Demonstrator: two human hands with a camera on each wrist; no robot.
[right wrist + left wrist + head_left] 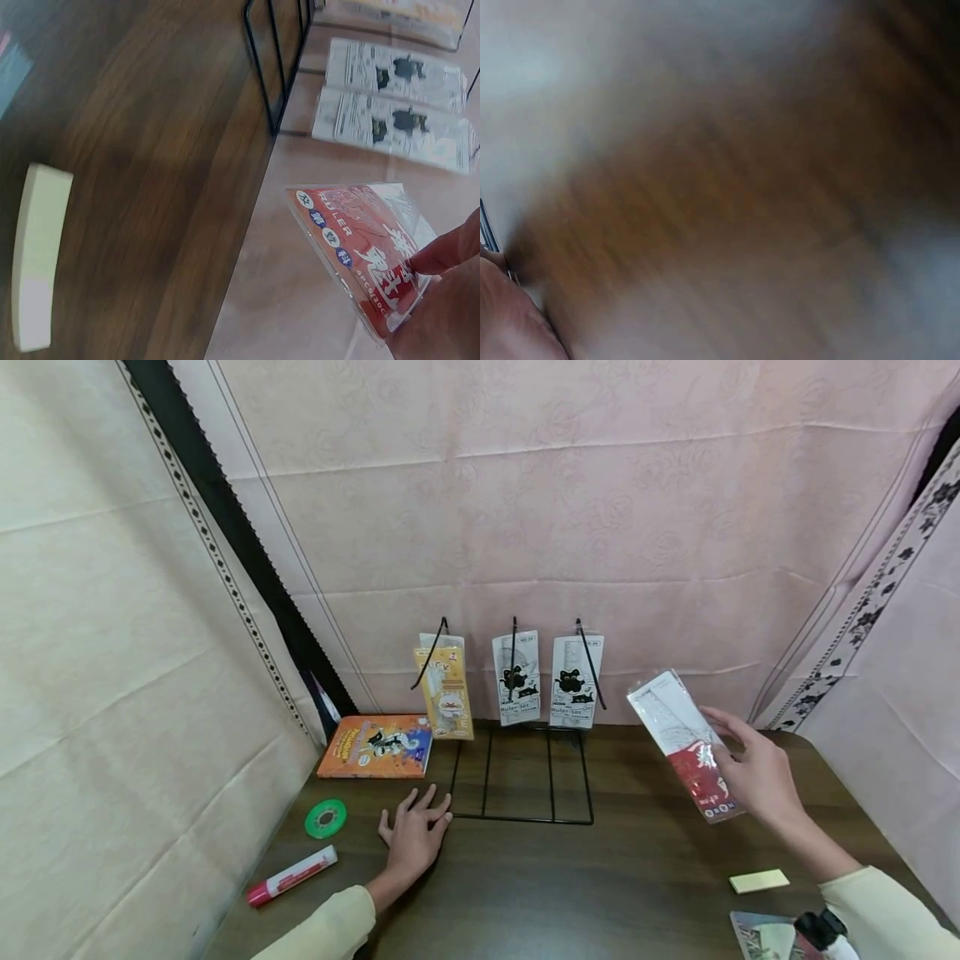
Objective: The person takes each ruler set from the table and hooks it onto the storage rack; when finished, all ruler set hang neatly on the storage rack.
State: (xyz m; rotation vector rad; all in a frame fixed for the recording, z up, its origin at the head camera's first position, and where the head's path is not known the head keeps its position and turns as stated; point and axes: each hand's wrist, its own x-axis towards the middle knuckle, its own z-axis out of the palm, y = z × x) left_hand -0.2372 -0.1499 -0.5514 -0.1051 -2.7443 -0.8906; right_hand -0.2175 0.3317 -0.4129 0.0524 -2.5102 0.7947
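My right hand point(753, 768) pinches the edge of a ruler set packet point(693, 747), clear and white at one end and red at the other, tilted above the right of the table. In the right wrist view the thumb lies on its red printed face point(367, 255). A black wire display rack point(517, 819) stands in the middle, with white ruler sets point(517, 681) and a yellow packet point(448, 697) hanging from its hooks. My left hand point(416, 835) has its fingers spread, fingertips at the rack's front left corner. The left wrist view is mostly blurred.
An orange book point(378, 747) lies left of the rack. Nearer are a green tape roll point(326, 818) and a red-and-white glue stick point(292, 877). At right lie a pale yellow block point(759, 882) and a printed packet point(750, 931). Fabric curtains point(562, 527) surround the table.
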